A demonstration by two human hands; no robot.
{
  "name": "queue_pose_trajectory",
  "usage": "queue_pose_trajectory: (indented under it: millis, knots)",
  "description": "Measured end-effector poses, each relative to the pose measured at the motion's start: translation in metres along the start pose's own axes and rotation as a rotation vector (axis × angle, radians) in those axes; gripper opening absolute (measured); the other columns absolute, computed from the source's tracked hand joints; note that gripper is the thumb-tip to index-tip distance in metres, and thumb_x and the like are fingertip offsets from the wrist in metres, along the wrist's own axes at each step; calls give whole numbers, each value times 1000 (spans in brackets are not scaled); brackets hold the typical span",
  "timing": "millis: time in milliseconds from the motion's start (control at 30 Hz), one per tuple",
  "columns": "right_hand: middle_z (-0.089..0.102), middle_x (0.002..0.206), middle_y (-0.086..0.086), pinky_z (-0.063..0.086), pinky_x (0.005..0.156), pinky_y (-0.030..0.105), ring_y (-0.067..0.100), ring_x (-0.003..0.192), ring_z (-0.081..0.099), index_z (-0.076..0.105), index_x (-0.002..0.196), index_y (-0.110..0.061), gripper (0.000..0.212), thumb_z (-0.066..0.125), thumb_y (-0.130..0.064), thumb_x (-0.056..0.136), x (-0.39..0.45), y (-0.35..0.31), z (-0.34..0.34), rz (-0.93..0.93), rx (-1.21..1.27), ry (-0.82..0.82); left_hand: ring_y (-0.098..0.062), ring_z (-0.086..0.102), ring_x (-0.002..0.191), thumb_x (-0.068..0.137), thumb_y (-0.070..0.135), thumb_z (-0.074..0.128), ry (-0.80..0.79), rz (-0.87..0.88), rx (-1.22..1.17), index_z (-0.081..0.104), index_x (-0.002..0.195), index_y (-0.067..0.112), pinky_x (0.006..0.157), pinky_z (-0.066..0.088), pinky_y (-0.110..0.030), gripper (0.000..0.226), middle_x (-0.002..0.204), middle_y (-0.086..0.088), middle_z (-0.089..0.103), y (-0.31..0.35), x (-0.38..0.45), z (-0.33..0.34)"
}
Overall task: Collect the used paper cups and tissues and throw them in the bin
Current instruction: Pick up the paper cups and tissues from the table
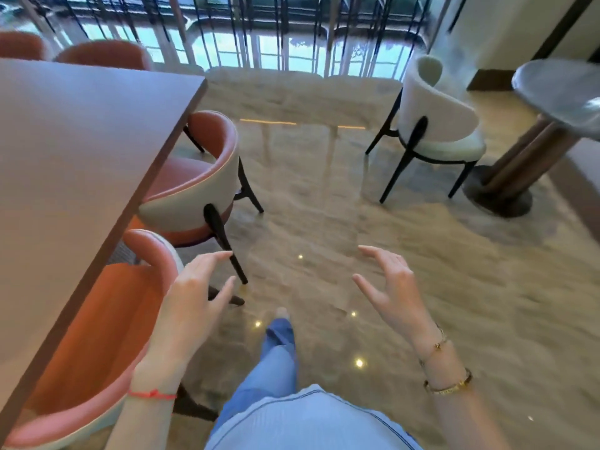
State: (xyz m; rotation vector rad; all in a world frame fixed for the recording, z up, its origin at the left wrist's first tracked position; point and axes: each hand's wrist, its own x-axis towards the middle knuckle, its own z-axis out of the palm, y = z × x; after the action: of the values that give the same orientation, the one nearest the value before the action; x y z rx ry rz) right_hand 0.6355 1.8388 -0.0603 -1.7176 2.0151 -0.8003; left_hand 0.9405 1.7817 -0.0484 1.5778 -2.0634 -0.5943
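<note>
My left hand (194,293) is held out in front of me with relaxed fingers and holds nothing; a red thread sits on its wrist. My right hand (391,287) is raised at the same height, fingers spread and loosely bent, also holding nothing; gold bracelets circle its wrist. Both hands hover over the glossy floor (324,206), beside the long brown table (65,157) on my left. No paper cup, tissue or bin shows in the view. The picture is blurred by movement.
Orange chairs (201,177) are tucked along the table's right side, one (91,336) close to my left arm. A white chair (435,125) and a round pedestal table (558,92) stand at the right. Railings and windows close off the far end.
</note>
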Motion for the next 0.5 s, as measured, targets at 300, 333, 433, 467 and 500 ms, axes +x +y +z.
queue_pose_trajectory:
  millis: [300,333,433,467,500]
  knots:
    - [63,119,-3,32,100,17,16,116,52,59,125,-16,46,74,-20,82,183,58,-1,91,-3,91,-16,58,115,87,17,68,-75,133,-48,60,125,17,100,46,-36,39,121,3,62,19,229,47]
    - [63,119,-4,32,100,17,15,116,52,59,125,-17,46,74,-21,82,208,61,-4,97,-2,108,-15,57,116,88,18,67,-80,151,-51,59,126,17,101,45,-34,39,122,4,62,24,258,49]
    - [63,119,-5,33,101,17,13,117,52,59,125,-19,46,73,-23,82,283,70,-11,99,-3,155,-15,58,115,87,17,68,-72,206,-52,60,125,15,99,43,-28,39,122,2,62,37,344,55]
    - [62,119,-5,32,101,17,12,117,51,59,125,-19,46,73,-23,82,306,73,-13,104,-1,167,-16,58,115,87,16,68,-83,224,-50,60,125,14,99,44,-29,39,122,1,62,41,372,57]
    - [62,119,-5,31,101,15,11,116,51,58,125,-18,46,73,-22,82,328,76,-15,112,1,174,-17,58,115,87,16,68,-99,238,-46,60,126,14,100,45,-32,39,122,1,62,45,398,60]
